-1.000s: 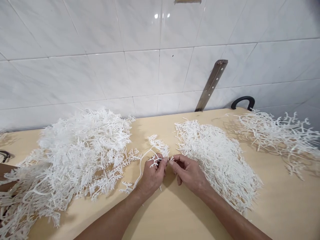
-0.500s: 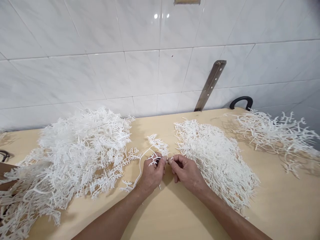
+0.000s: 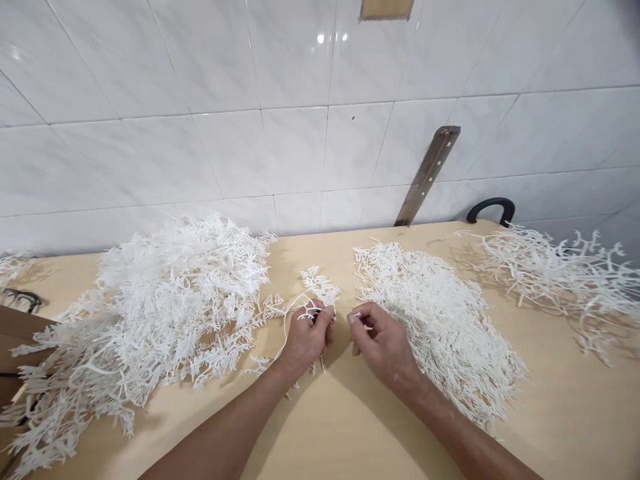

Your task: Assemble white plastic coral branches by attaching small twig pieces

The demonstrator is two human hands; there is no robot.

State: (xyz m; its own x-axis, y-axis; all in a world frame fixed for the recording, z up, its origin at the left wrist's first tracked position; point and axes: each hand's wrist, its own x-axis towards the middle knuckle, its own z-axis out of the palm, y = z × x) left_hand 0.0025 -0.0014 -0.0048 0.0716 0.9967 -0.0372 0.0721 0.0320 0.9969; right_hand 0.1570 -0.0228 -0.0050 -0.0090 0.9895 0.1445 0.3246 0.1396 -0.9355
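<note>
My left hand (image 3: pixel 309 337) is closed on a branched white plastic piece (image 3: pixel 320 287), whose thin stem curves out to the left and whose tips stick out past the fingers. A short gap to the right, my right hand (image 3: pixel 380 339) pinches a tiny white bit at its fingertips. To the left lies a large heap of branched white pieces (image 3: pixel 175 300). Beside my right hand spreads a heap of small loose white pieces (image 3: pixel 440 320).
On the far right of the wooden table (image 3: pixel 560 413) lie bare white branches (image 3: pixel 555 267), near a black curved handle (image 3: pixel 493 203). A metal strip (image 3: pixel 427 177) leans at the tiled wall. Glasses (image 3: pixel 23 299) and a cardboard box (image 3: pixel 23 337) are at left.
My right hand has moved away to the right from my left hand, opening a gap between them. The camera view has shifted slightly, showing more of the glasses and box.
</note>
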